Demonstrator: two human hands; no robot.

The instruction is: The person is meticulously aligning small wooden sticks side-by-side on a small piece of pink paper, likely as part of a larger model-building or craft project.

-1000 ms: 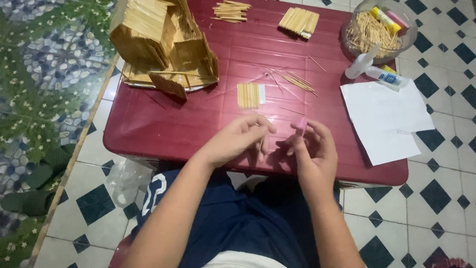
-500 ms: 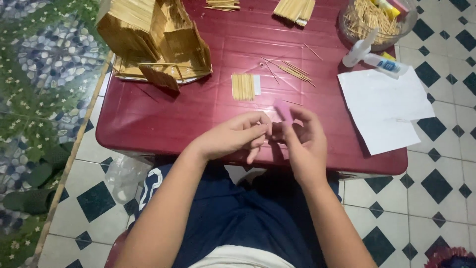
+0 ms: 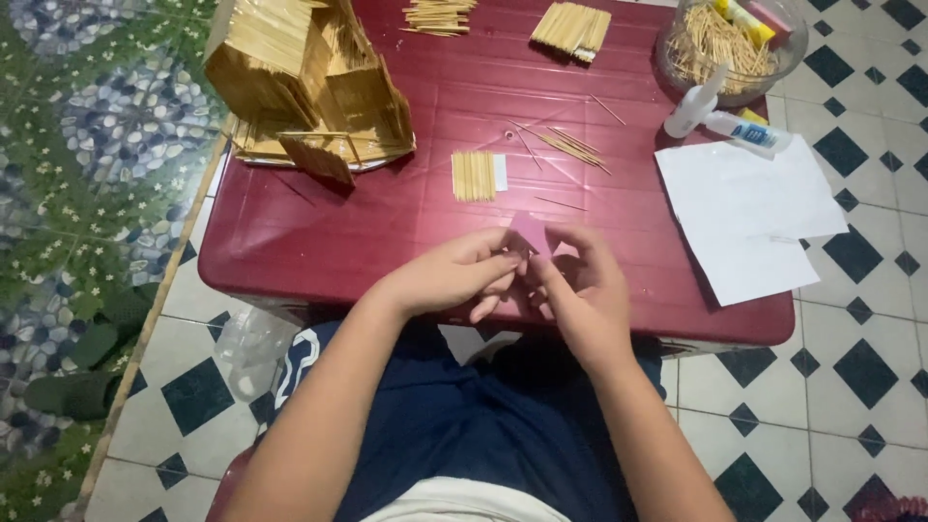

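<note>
Red table (image 3: 387, 232): is filling most of the view, low and glossy, with the person sitting at its near edge.

Stick-built model house (image 3: 304, 82): is standing at the far left corner on a flat base of sticks, well apart from the hands.

White paper sheets (image 3: 744, 217): are lying flat on the table's right side.

Clear bowl of sticks (image 3: 725, 43): is sitting at the far right corner; a white glue bottle (image 3: 694, 104) is leaning just in front of it.

Stick bundles (image 3: 572, 27): are lying along the far edge; a smaller glued panel of sticks (image 3: 476, 176) is resting mid-table, with loose sticks (image 3: 570, 147) scattered to its right.

Left hand (image 3: 449, 275): is curling inward over the near edge, fingertips narrowed and pinching the lower left of the pink piece.

Right hand (image 3: 585, 285): is meeting it, thumb and forefinger closed on the same piece.

Small pink piece (image 3: 530, 232): is being held up between both hands, just above the table's near edge; whether it is paper or tape I cannot tell.

Step, as judged: the piece is being peeled or folded. Any further handling is calling for a fine, steady fingertip grip.
</note>
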